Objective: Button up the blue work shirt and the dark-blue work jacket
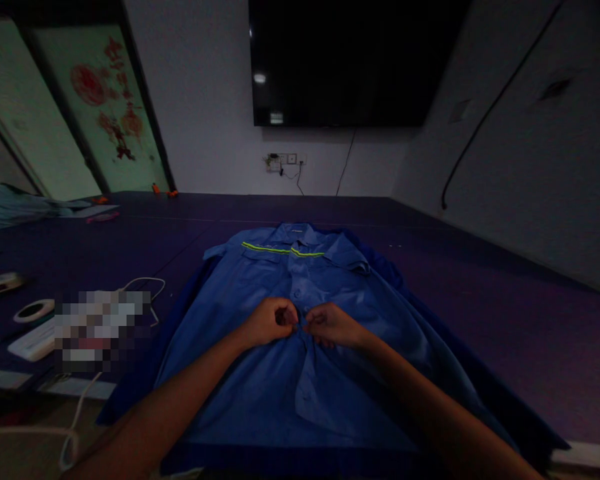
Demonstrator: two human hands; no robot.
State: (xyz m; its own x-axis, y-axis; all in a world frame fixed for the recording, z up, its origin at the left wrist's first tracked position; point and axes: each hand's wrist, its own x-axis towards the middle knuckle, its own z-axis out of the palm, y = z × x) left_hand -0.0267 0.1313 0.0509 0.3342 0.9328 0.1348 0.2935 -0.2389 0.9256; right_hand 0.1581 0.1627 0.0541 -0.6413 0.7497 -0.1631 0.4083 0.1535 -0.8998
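Observation:
A blue short-sleeved work shirt (240, 313) with yellow-green stripes across the chest lies front up, its collar pointing away from me. Darker blue cloth (460, 360) shows beneath it along both sides and the lower edge. My left hand (273, 320) pinches the left side of the front opening about halfway down. Opposite it, my right hand (330, 323) has its fingers closed on the other edge of the placket. The fingertips nearly meet; any button between them is hidden. One button shows just above the hands, and the placket hangs apart below them.
The purple surface (505, 293) reaches back to the wall. At left lie a white power strip (35, 340), a white roll (34, 311), a blurred-out object, a looped white cable (83, 400) and striped cloth (15, 205). A large dark screen (350, 63) hangs behind.

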